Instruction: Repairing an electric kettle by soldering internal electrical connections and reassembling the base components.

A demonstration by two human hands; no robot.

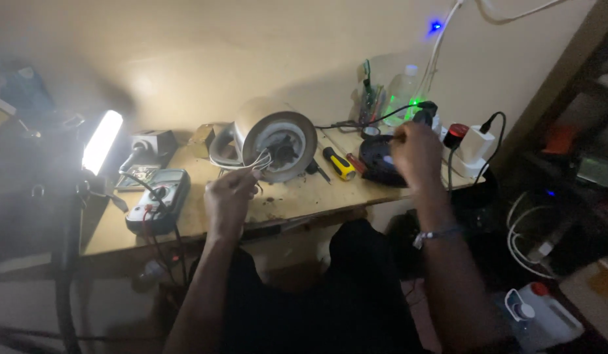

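On a worn wooden workbench [304,196] against a pale wall, a metal electric kettle [268,141] lies tipped on its side near the middle, its long axis running away from the wearer and its round open underside facing them. Thin white wires [259,160] spill from that underside. The left hand [228,200] is pinched closed on the ends of these wires, just below the kettle. The right hand [417,154], well apart to the right, is closed around a thin tool, too dim to identify, over a dark round base [379,164]. Between the hands lies a yellow-handled screwdriver [340,164], pointing away and left. Left of the kettle sits a grey-green multimeter [161,200] with red and black leads, beside a bright lamp bar [102,141]. At the back stands a clear plastic bottle [403,92]; its contents cannot be made out. A white plastic jug with a red cap [546,314] stands on the floor at lower right.
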